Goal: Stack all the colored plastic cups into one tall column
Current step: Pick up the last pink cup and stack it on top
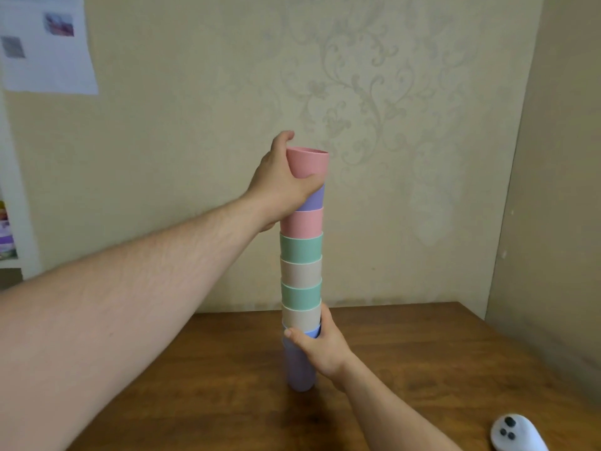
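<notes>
A tall column of nested plastic cups (301, 268) stands upright on the wooden table (422, 353). From the bottom its bands run lilac, blue, beige, green, beige, green, pink and purple. The top pink cup (310, 162) sits tilted in the purple cup below it. My left hand (283, 180) wraps around the top pink cup from the left, thumb over its rim. My right hand (320, 346) grips the column low down, around the blue and lilac cups (299, 369).
A white handheld controller (517, 432) lies at the table's near right corner. Patterned walls close the table in behind and on the right. A paper sheet (48, 43) hangs on the wall at upper left.
</notes>
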`<state>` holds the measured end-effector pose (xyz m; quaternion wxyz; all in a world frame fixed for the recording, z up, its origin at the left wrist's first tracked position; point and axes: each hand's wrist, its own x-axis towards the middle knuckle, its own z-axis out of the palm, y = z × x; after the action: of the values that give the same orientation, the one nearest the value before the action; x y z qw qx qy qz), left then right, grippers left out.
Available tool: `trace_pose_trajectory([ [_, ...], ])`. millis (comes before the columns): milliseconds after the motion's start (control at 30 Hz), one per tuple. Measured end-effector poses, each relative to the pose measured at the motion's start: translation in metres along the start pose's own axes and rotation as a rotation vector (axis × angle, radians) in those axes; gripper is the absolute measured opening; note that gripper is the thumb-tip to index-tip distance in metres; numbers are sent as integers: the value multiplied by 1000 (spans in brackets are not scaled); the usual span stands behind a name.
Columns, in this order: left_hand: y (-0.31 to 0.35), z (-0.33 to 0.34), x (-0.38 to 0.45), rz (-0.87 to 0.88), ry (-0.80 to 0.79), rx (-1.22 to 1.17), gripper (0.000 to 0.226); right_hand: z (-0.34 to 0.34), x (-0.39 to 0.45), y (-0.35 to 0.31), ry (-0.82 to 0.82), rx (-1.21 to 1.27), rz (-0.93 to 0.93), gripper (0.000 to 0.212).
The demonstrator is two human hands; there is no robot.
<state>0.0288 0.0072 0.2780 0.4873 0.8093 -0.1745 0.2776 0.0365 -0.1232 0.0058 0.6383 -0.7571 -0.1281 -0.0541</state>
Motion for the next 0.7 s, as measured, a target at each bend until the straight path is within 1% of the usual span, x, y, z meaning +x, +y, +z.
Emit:
trace_pose_trajectory([
  [100,-4,3,-1,-59,-14,-28,98,-1,0,-1,-1,1,6,64],
  [233,-13,6,-7,-18,-52,-70,105,-1,-3,2,-13,14,18,65],
  [300,-24,9,-15,0,-59,-92,110,1,-4,4,-1,40,29,65],
  [367,-40,12,-24,-1,-50,-96,110,4,-3,5,8,59,33,64],
  [433,-60,17,-35,-49,-54,-119,106,5,1,5,23,56,21,65],
  [467,-70,21,-45,-73,-73,-131,97,6,2,5,27,51,20,67],
  [533,-94,31,-69,-117,-126,-142,67,5,2,5,32,51,22,73],
  [567,-108,37,-83,-151,-144,-154,60,5,2,8,36,68,21,76],
  [600,-122,43,-96,-188,-160,-165,59,5,0,12,50,83,32,77],
  [700,-164,60,-130,-300,-229,-150,74,3,-8,32,48,31,85,79],
])
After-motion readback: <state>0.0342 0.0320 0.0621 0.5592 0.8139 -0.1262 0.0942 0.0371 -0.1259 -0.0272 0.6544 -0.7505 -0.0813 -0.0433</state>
